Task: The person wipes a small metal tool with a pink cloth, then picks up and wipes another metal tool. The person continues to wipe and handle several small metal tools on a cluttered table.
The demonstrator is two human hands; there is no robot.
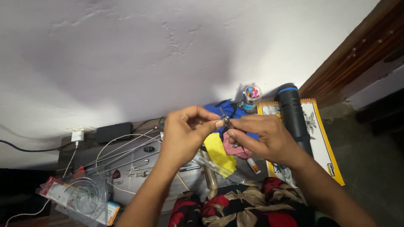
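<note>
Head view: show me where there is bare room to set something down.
Bare floor lies right of the yellow-edged printed sheet. The grey surface below the hands is crowded with thin metal rods and small tools. Left hand and right hand pinch a small metal part over cloth scraps.

A grey table [126,168] bears thin metal rods [122,149], a black box [113,132] and a clear plastic packet [78,197].

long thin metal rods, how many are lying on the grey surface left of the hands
3 long thin metal rods show, lying side by side and slanting from lower left up toward the left hand. They run across the grey surface. The forearm may hide more.
</note>
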